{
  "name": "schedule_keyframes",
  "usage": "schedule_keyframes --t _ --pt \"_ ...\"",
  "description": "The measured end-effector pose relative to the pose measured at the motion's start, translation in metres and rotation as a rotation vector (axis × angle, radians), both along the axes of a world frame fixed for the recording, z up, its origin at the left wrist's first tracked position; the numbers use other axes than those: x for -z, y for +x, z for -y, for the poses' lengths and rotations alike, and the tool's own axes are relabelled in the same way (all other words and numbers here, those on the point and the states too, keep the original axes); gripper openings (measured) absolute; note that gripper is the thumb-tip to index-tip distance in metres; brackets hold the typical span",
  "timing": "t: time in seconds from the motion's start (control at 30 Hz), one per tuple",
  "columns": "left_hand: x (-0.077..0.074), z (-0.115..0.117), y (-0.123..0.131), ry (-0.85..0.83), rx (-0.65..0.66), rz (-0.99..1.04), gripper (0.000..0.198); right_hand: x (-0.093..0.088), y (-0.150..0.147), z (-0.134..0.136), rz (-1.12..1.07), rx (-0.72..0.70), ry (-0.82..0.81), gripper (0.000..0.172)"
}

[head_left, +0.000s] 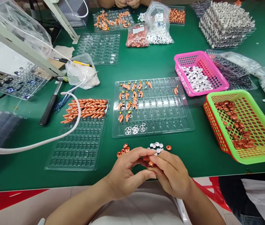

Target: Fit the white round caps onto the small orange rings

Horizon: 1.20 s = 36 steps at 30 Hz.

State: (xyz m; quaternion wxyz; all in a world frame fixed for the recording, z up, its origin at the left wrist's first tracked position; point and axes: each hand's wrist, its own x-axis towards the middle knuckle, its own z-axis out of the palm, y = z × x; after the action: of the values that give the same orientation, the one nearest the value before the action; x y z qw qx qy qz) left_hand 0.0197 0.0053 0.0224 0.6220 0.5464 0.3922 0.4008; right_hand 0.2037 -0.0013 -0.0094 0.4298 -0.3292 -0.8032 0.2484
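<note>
My left hand (125, 173) and my right hand (170, 173) meet at the near edge of the green table, fingers pinched together on a small orange part (149, 162). Just beyond the fingertips lie a few loose orange rings (123, 150) and small white discs (156, 147). Farther out sits a clear compartment tray (165, 109) with orange pieces in its left cells and white rings along its front row.
A green-and-orange basket (259, 153) of copper rings stands right, a pink basket (207, 62) of white discs behind it. Left are a tray of orange pieces (85, 109), a hammer (50, 106) and a white cable (52, 139). Another person's hands (126, 3) work at the far edge.
</note>
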Motion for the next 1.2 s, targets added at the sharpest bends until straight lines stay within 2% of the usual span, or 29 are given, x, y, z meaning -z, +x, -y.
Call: schedule_keyframes --t 0.17,0.3,0.37,0.47,0.53,0.67,0.8,1.0,1.2 --pt "0.001 0.002 -0.004 -0.019 0.061 -0.032 0.053 0.001 0.002 0.003 0.005 0.016 0.056 0.047" --pt "0.003 0.002 -0.008 -0.132 0.057 -0.009 0.066 0.000 0.004 0.003 0.077 0.057 0.055 0.046" --pt "0.004 0.000 -0.010 -0.239 0.036 0.057 0.059 -0.003 0.005 0.002 0.118 0.053 0.040 0.043" --pt "0.006 -0.004 -0.010 -0.406 -0.022 0.122 0.027 -0.009 0.005 -0.001 0.141 0.026 0.035 0.035" --pt "0.009 -0.007 -0.009 -0.493 -0.042 0.125 0.015 -0.013 0.004 -0.002 0.144 0.025 0.039 0.027" --pt "0.015 -0.007 -0.007 -0.644 0.002 0.202 0.015 -0.015 -0.001 -0.003 0.166 0.034 0.020 0.018" --pt "0.017 -0.003 -0.002 -0.786 0.001 0.330 0.021 -0.010 -0.004 0.000 0.137 0.040 0.007 0.020" --pt "0.017 -0.001 0.001 -0.814 -0.013 0.386 0.019 -0.005 -0.006 0.004 0.117 0.075 0.015 0.023" --pt "0.013 -0.001 0.004 -0.789 -0.023 0.331 0.019 -0.009 -0.006 0.003 0.116 0.093 0.012 0.028"
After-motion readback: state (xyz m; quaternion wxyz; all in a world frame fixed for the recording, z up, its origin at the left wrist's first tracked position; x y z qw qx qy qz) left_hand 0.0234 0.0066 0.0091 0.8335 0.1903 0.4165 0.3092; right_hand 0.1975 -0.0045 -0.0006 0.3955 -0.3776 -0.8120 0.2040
